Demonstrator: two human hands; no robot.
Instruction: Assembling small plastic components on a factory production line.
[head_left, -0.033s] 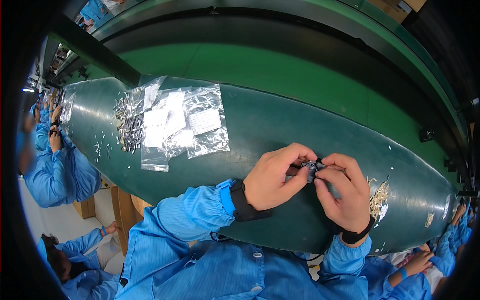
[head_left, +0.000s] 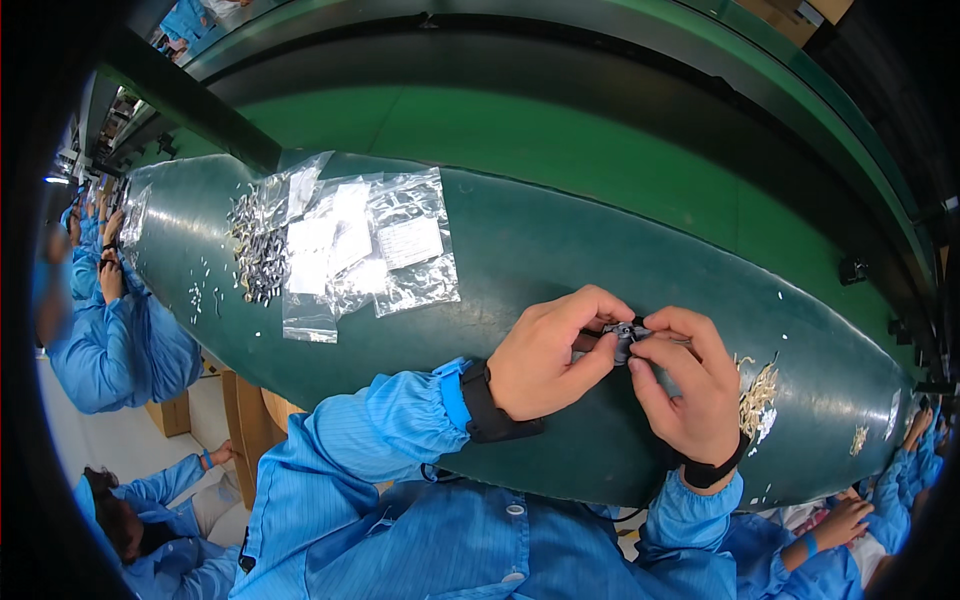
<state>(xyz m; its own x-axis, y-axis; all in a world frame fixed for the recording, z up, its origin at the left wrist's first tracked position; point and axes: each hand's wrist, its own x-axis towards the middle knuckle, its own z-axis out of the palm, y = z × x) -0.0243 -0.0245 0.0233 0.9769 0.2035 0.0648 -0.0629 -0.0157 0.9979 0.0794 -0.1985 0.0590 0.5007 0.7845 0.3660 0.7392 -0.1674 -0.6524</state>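
- Dark grey, the small part (head_left: 622,348) is pinched between your left hand (head_left: 545,350) and right hand (head_left: 698,390).
- Your grip covers its edges; details are unclear.
- Your hold matches the earlier frame.

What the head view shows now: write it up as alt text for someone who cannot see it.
A person's left hand and right hand hold a small dark part over a green worktable. Clear plastic bags and a pile of small pieces lie to the left, beige pieces to the right.
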